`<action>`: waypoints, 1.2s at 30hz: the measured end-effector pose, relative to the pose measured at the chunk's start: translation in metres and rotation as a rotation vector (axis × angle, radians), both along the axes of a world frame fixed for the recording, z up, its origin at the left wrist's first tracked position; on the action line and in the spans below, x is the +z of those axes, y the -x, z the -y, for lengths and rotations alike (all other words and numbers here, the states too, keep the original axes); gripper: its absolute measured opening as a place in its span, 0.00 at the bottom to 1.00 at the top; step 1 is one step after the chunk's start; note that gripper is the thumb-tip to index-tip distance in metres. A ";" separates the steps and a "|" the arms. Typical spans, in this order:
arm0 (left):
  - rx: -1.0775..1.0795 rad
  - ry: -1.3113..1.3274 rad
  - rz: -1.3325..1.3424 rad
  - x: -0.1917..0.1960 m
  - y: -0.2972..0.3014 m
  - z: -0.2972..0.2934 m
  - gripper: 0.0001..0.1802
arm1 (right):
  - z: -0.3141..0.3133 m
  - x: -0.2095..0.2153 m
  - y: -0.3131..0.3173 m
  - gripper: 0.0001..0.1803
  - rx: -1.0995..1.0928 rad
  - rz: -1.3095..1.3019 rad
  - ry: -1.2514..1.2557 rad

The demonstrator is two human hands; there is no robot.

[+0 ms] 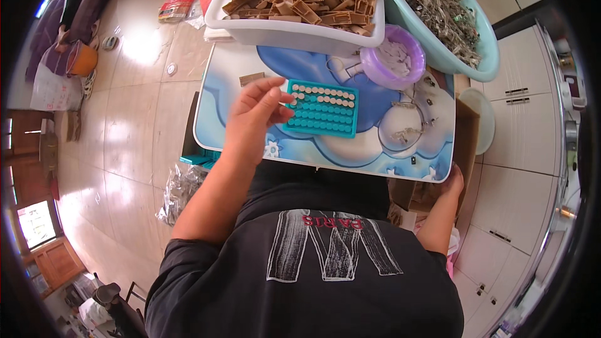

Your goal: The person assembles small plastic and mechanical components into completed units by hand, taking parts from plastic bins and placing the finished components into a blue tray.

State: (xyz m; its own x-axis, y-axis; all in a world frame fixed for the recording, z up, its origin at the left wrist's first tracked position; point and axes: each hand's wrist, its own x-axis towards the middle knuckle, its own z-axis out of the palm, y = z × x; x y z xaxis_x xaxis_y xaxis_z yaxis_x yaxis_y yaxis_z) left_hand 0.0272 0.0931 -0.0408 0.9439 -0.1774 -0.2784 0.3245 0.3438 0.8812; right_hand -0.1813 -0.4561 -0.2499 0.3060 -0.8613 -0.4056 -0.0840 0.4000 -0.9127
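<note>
A teal perforated tray lies flat near the middle of a small table whose top carries a blue and white cartoon print. The two rows of holes on the tray's far side hold small white pieces; the rows nearer the person are bare. The person's left hand rests at the tray's left edge, fingers curled loosely and thumb and fingertips pinched together just over the tray's far-left corner; whether a small piece sits between them cannot be told. The right hand is well to the right of the tray, low at the table's near-right corner, where it meets a brown cardboard box standing against the table's right side; its fingers are mostly hidden behind the table edge, so their state cannot be told.

Just right of the tray lies a clear round lid or dish with a few small metal parts on it. Beyond the tray's far-right corner stands a purple bowl of small white pieces. Behind the tray, along the table's far edge, a white tub is heaped with tan rectangular parts, and to its right a large mint-green basin holds a tangle of metal clips. One tan piece lies alone on the tabletop, left of the tray. On the tiled floor left of the table, a clear plastic bag of parts lies by the person's left arm.
</note>
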 end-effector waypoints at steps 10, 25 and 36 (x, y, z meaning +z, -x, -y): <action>0.253 -1.111 0.972 0.042 -0.114 0.022 0.12 | -0.079 0.135 -0.071 0.15 0.135 0.195 0.348; 0.236 -1.049 0.992 0.057 -0.119 0.056 0.14 | -0.216 0.186 -0.112 0.07 0.678 -0.024 0.934; -0.095 0.066 0.019 0.013 -0.023 0.024 0.12 | -0.245 0.191 -0.116 0.14 0.781 -0.362 1.313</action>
State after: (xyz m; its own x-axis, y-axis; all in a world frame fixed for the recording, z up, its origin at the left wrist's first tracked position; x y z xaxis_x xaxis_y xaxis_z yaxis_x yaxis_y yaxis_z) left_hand 0.0503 0.0688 -0.0283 0.9270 -0.2833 -0.2458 0.3421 0.3699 0.8638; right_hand -0.0650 -0.2107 -0.0593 0.8836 -0.3390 0.3230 -0.1658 -0.8717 -0.4612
